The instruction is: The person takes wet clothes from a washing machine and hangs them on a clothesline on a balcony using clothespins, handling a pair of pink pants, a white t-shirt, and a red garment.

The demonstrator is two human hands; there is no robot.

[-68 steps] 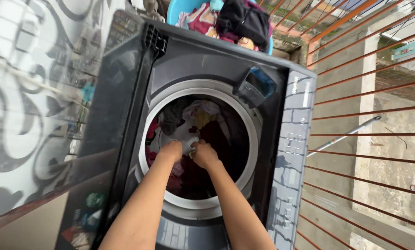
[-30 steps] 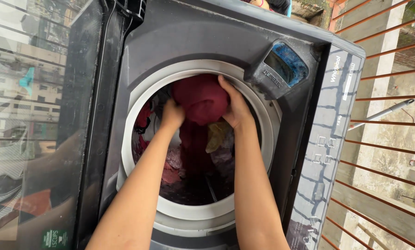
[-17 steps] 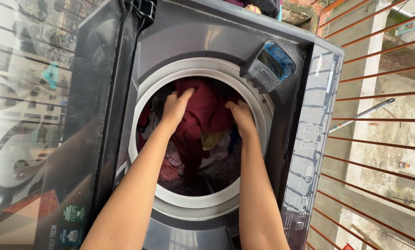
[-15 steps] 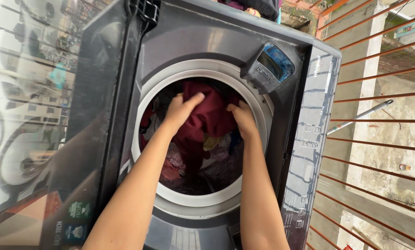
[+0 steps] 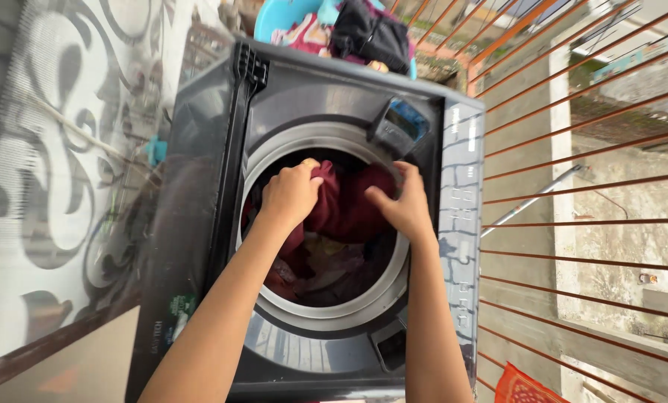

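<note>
Both hands in the mouth of a top-load washing machine (image 5: 460, 194), dark grey, lid (image 5: 192, 186) swung up to the left. Left hand (image 5: 293, 195): grip closed tight around a bunch of the dark red cloth (image 5: 341, 209), fingers curled over its top edge. Right hand (image 5: 402, 207): grip clamped on the same cloth from the other side, thumb pressing into the fabric, fingers spread against the drum rim (image 5: 326, 317) behind it. The cloth is bunched between the two grips, raised to the level of the drum opening, its lower part hanging down into the drum. Below both grips: mixed laundry (image 5: 322, 269) in the drum, reddish and pale pieces, details too dark to tell. Just beyond the right grip: open detergent tray (image 5: 399, 125) with blue inside. Further beyond, past the back edge of the machine: blue tub (image 5: 274, 19) piled with clothes, black garment (image 5: 371, 33) on top. Right of the right grip: control panel strip, then orange railing bars (image 5: 572, 224). Orange patterned cloth (image 5: 524, 384) low by the railing.
</note>
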